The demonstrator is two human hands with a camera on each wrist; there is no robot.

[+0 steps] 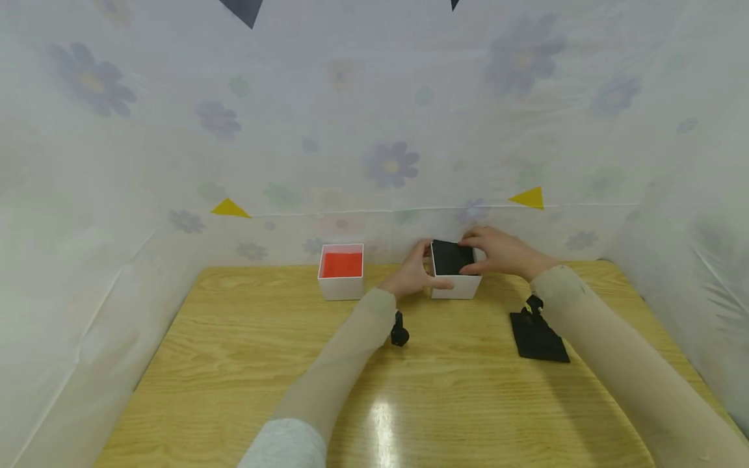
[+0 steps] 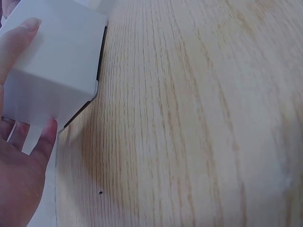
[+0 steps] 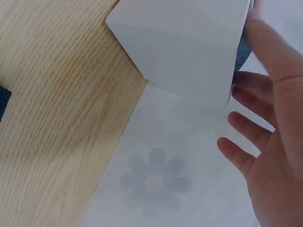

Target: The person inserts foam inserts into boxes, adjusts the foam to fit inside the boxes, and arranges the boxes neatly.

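A white box with a black inside [image 1: 455,272] stands at the table's far edge. My left hand [image 1: 417,273] grips its left side, with the thumb lying along the front wall. My right hand [image 1: 494,255] holds its right side, fingers over the far rim and thumb on the near corner. The left wrist view shows the box's white wall [image 2: 54,75] between my thumb and one of my fingers [image 2: 46,135]. The right wrist view shows the box [image 3: 189,42] beside my spread fingers [image 3: 248,125].
A white box with an orange-red inside [image 1: 341,270] stands left of the held box. A small black object [image 1: 400,335] lies by my left forearm, and a flat black piece [image 1: 538,337] lies under my right forearm. A flowered sheet [image 1: 374,130] walls the wooden table [image 1: 246,364].
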